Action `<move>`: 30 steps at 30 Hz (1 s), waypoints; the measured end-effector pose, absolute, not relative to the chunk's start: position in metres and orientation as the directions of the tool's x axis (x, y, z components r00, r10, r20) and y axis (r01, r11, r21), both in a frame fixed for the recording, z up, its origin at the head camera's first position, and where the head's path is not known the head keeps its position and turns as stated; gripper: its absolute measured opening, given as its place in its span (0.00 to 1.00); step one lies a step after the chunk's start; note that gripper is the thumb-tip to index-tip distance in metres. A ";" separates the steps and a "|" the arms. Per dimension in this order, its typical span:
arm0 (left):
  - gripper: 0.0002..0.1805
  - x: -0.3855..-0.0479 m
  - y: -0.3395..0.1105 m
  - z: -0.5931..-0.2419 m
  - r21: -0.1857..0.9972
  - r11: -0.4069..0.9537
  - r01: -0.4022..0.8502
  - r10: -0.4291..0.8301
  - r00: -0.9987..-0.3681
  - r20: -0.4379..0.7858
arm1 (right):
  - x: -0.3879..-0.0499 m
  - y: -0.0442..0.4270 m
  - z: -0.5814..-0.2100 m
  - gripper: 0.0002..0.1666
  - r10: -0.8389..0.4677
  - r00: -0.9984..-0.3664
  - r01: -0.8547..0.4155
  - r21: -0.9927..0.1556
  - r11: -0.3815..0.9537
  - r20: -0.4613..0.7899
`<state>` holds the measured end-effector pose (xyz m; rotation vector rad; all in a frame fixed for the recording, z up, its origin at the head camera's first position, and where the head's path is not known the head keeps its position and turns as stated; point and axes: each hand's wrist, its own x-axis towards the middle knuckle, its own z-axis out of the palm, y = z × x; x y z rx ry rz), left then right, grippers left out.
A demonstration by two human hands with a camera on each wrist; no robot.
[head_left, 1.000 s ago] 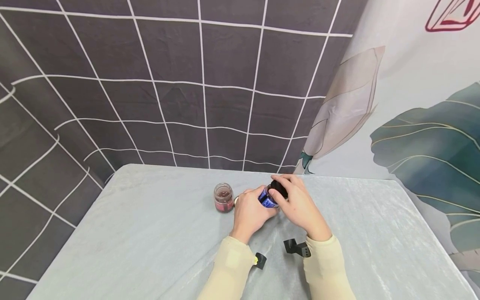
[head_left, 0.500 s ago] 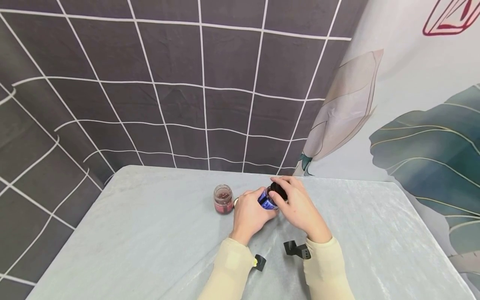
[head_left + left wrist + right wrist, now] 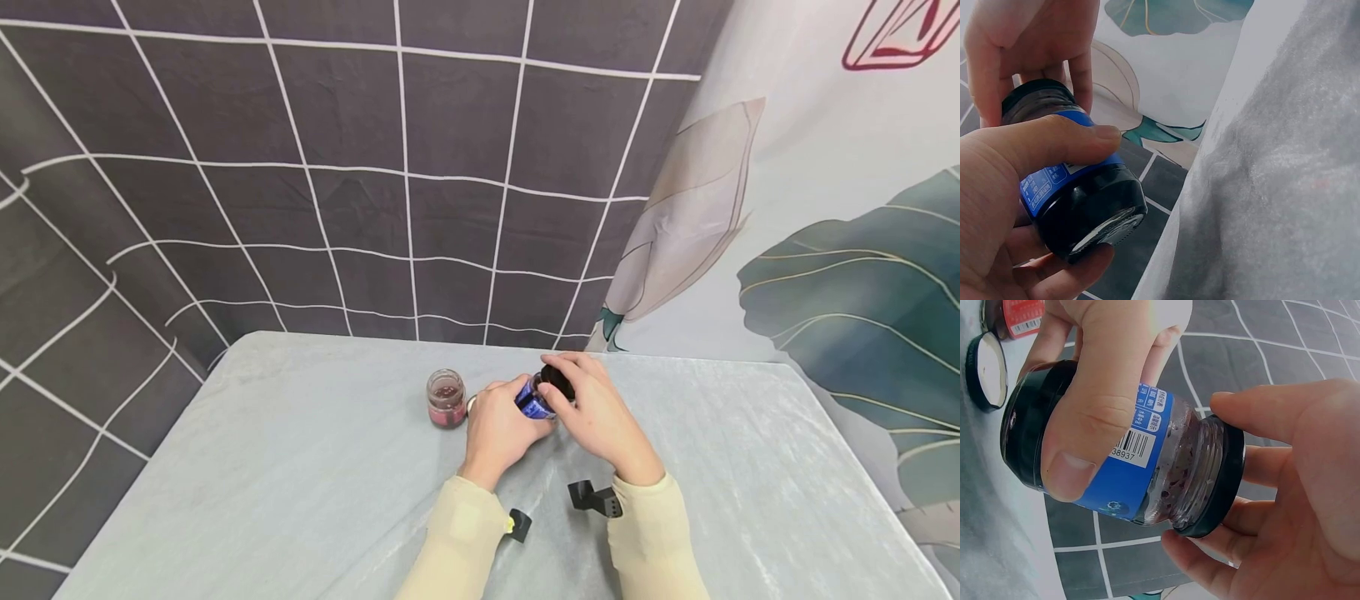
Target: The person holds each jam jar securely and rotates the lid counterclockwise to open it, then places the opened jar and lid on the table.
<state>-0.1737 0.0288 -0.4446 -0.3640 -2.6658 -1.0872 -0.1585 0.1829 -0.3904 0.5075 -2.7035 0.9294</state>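
Observation:
A glass jar (image 3: 1138, 456) with a blue label and dark contents is held tilted above the table. My left hand (image 3: 501, 429) grips its body, with the thumb across the label in the left wrist view. My right hand (image 3: 600, 412) holds the black lid (image 3: 1225, 481) at the jar's mouth by its rim. Glass threads of the neck show beside the lid in the right wrist view. Left of my left hand, an uncapped jar (image 3: 447, 402) with a red label stands upright, holding some dark red contents.
A loose black lid (image 3: 988, 372), pale inside, lies next to the red-labelled jar, mostly hidden by my left hand in the head view. A grey cloth covers the table (image 3: 315, 450). Behind it hangs a dark gridded curtain (image 3: 360, 208).
The head view has tilted very slightly. Both hands, the blue-labelled jar and its lid keep nearly the same position.

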 end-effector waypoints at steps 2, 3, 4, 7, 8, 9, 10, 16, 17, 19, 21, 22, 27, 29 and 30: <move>0.32 -0.173 0.029 -0.445 0.650 0.692 0.314 0.138 -0.941 0.308 | -0.158 0.183 -0.390 0.26 -0.248 -0.911 -0.399 -0.545 0.738 0.330; 0.32 -0.173 0.028 -0.445 0.652 0.691 0.313 0.138 -0.942 0.306 | -0.158 0.183 -0.390 0.26 -0.250 -0.910 -0.400 -0.545 0.737 0.330; 0.32 -0.173 0.028 -0.445 0.651 0.692 0.312 0.138 -0.943 0.304 | -0.158 0.183 -0.390 0.26 -0.250 -0.911 -0.399 -0.545 0.737 0.329; 0.33 -0.172 0.028 -0.445 0.651 0.696 0.303 0.137 -0.946 0.294 | -0.157 0.183 -0.391 0.26 -0.250 -0.911 -0.399 -0.544 0.738 0.329; 0.33 -0.172 0.028 -0.444 0.652 0.697 0.300 0.136 -0.947 0.291 | -0.157 0.183 -0.391 0.26 -0.250 -0.911 -0.399 -0.544 0.739 0.328; 0.33 -0.172 0.028 -0.444 0.651 0.698 0.298 0.135 -0.948 0.289 | -0.157 0.183 -0.391 0.26 -0.251 -0.911 -0.399 -0.543 0.739 0.328; 0.34 -0.172 0.028 -0.444 0.651 0.698 0.297 0.134 -0.948 0.288 | -0.157 0.183 -0.391 0.26 -0.251 -0.911 -0.398 -0.543 0.739 0.327; 0.34 -0.172 0.028 -0.443 0.654 0.699 0.288 0.128 -0.951 0.282 | -0.157 0.184 -0.390 0.27 -0.250 -0.916 -0.390 -0.548 0.740 0.315; 0.34 -0.172 0.028 -0.444 0.654 0.700 0.287 0.127 -0.951 0.281 | -0.157 0.184 -0.390 0.27 -0.250 -0.916 -0.389 -0.547 0.741 0.313; 0.34 -0.172 0.028 -0.443 0.653 0.699 0.290 0.129 -0.950 0.284 | -0.157 0.184 -0.390 0.27 -0.250 -0.918 -0.387 -0.546 0.743 0.309; 0.33 -0.172 0.028 -0.443 0.652 0.698 0.295 0.130 -0.948 0.290 | -0.157 0.184 -0.390 0.26 -0.250 -0.918 -0.386 -0.545 0.744 0.308; 0.33 -0.172 0.028 -0.443 0.651 0.698 0.298 0.131 -0.947 0.293 | -0.157 0.184 -0.390 0.26 -0.250 -0.918 -0.386 -0.545 0.744 0.309; 0.32 -0.172 0.028 -0.443 0.649 0.699 0.301 0.128 -0.945 0.300 | -0.158 0.184 -0.390 0.26 -0.250 -0.917 -0.386 -0.544 0.745 0.309; 0.33 -0.173 0.028 -0.443 0.652 0.698 0.296 0.126 -0.947 0.295 | -0.158 0.184 -0.390 0.26 -0.249 -0.918 -0.385 -0.545 0.745 0.308; 0.33 -0.172 0.028 -0.442 0.653 0.698 0.295 0.126 -0.948 0.293 | -0.158 0.184 -0.389 0.26 -0.249 -0.918 -0.385 -0.546 0.744 0.308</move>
